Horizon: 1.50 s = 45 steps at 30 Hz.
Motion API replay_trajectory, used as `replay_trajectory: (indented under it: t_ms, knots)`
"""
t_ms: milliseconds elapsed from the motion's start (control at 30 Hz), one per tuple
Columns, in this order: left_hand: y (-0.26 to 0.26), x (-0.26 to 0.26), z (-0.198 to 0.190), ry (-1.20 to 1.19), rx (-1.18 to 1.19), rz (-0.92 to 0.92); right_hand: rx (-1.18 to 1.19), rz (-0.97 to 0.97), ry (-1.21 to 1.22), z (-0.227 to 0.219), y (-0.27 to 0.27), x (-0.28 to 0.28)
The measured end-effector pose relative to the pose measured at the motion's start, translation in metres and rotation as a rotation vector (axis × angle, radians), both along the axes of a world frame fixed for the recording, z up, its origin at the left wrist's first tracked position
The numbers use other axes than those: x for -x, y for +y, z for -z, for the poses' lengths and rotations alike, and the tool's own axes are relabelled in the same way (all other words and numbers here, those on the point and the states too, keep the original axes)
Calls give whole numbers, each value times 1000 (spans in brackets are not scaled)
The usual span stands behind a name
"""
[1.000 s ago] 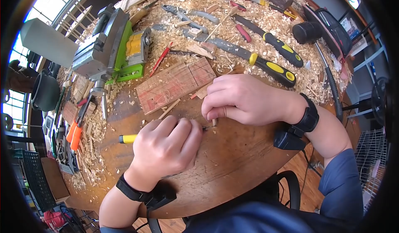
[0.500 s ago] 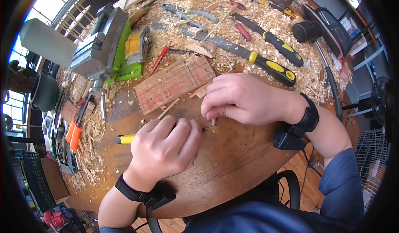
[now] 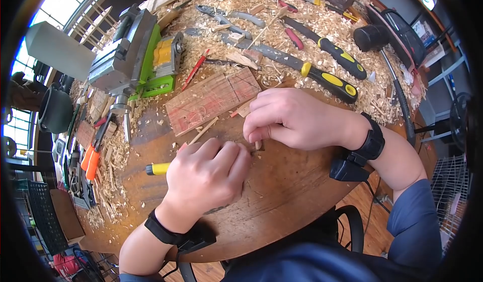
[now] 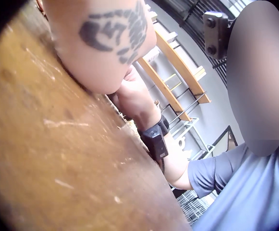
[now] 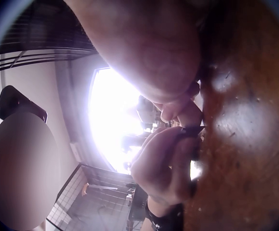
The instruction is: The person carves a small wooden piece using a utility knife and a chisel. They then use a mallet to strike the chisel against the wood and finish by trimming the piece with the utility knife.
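Observation:
My left hand is curled round a tool whose yellow handle with a dark end sticks out to its left. In the right wrist view a dark pointed blade shows at the left hand's fingers. Close beside it, my right hand pinches a small wooden piece between thumb and fingers, low over the table. Most of the piece is hidden under the fingers, and whether the blade touches it I cannot tell. Behind the hands lies a flat wooden board with red marks.
A metal vise stands at the back left, by a green and yellow tool. Wood shavings surround a yellow-black handled saw, a red pencil and a black mallet. Orange-handled pliers lie at the left.
My left hand and the yellow handle have shifted slightly right, closer to my right hand. The thin metal tip seen between the hands before is now mostly hidden. My right hand has hardly moved.

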<state>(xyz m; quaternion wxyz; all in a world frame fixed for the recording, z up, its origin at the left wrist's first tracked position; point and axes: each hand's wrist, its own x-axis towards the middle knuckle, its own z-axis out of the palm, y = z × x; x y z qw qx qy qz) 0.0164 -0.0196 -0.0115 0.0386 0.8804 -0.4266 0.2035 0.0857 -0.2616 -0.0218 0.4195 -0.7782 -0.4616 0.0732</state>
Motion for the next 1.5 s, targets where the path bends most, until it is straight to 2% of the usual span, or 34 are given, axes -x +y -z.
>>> replay_trajectory:
  t_ms: [200, 300, 367, 700, 800, 867, 1000, 1100, 1167, 1267, 1500]
  knots:
    - [3, -3, 1, -37, 110, 57, 18, 36, -10, 0, -1, 1]
    - [6, -2, -4, -49, 138, 17, 9, 62, -24, 1, -1, 3]
    - [6, -1, -8, 17, 160, 34, 15, 71, -33, 1, -2, 3]
    - [5, -3, -4, 59, 154, 5, -11, 70, -33, 4, 0, 3]
    - [2, -4, 1, -27, 180, 7, -23, 72, -27, 4, 1, 2]
    - [0, 1, -7, 106, 110, -33, -25, 69, -18, 4, 1, 3]
    - [-5, 2, -3, 115, 76, -55, -52, 80, 25, 5, 1, 2]
    - [-4, 0, 3, -24, 48, -38, -35, 70, 6, 6, -1, 0]
    - [0, -1, 2, 4, 167, -21, -24, 60, -17, 6, -2, -1]
    - [1, -1, 0, -24, 207, -37, -47, 74, -15, 6, -2, 1]
    - [5, 1, -4, 11, 187, -36, -41, 51, -36, 5, -1, 0]
